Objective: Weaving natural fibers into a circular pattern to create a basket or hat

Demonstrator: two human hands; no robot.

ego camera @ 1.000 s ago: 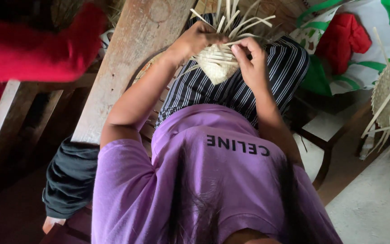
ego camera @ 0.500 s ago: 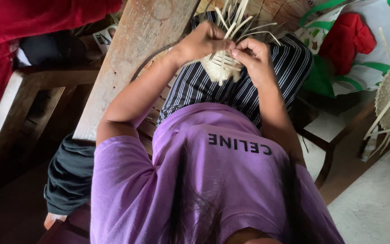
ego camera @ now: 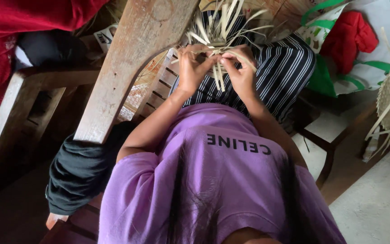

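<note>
**Weaving pale straw strips, over lap**

Best done with strips kept flat, taut, pinched close to woven edge. Left hand (ego camera: 190, 68) and right hand (ego camera: 240, 72) both closed on small pale woven-straw basket (ego camera: 215, 56), fingertips together on loose strips, above striped trousers (ego camera: 276, 68), beside wooden plank (ego camera: 132, 58).

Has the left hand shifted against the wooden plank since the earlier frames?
Yes. The left hand, pinching the woven strips, has dropped lower and edged right, away from the wooden plank. Its forearm no longer crosses the plank's edge.
</note>
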